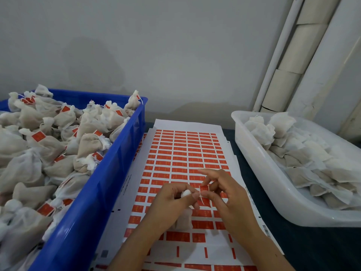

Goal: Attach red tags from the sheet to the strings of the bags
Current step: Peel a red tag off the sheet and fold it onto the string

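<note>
A white sheet (185, 151) printed with rows of red tags lies flat between two bins. Over its lower part my left hand (172, 200) grips a small beige bag (183, 218) by its gathered white top, and the bag hangs below my fingers. My right hand (224, 194) pinches a single red tag (204, 188) against the bag's white string (200, 195), which runs between the two hands. Several tag slots near the sheet's bottom edge are bare.
A blue crate (109, 173) on the left is heaped with bags carrying red tags. A translucent white tub (259, 167) on the right holds bags without tags. Grey wall behind; white pipes (289, 55) stand at the back right. Dark tabletop (312, 247) at the lower right.
</note>
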Demonstrator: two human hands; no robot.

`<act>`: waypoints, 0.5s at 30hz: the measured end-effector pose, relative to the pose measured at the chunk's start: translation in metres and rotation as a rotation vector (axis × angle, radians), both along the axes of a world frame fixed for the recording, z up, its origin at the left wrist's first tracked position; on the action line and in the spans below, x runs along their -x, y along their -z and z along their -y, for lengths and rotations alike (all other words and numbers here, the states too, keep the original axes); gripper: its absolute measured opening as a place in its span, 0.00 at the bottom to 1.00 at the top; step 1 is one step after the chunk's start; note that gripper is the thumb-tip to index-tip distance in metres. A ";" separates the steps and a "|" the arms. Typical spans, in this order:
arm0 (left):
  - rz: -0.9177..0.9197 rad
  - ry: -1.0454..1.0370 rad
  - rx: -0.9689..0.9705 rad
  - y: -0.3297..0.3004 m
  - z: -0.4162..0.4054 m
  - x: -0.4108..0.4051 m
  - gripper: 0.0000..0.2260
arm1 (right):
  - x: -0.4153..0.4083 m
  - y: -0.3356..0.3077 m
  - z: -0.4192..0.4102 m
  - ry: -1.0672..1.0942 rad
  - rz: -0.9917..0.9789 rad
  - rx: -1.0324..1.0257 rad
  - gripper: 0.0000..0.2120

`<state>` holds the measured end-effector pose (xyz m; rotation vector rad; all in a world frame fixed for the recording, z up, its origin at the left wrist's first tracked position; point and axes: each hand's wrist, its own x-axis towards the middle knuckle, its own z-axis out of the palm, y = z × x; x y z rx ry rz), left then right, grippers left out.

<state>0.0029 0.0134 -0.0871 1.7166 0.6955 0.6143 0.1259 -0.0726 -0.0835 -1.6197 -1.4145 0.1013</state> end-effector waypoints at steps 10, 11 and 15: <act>-0.003 -0.067 0.024 0.002 0.001 -0.002 0.09 | 0.002 -0.005 0.002 -0.004 0.355 -0.047 0.19; -0.010 -0.066 0.013 0.002 0.000 -0.002 0.08 | 0.000 -0.005 0.002 0.000 0.461 -0.060 0.23; -0.037 -0.077 -0.032 0.002 0.000 -0.001 0.07 | -0.001 -0.009 0.005 0.053 0.669 -0.065 0.31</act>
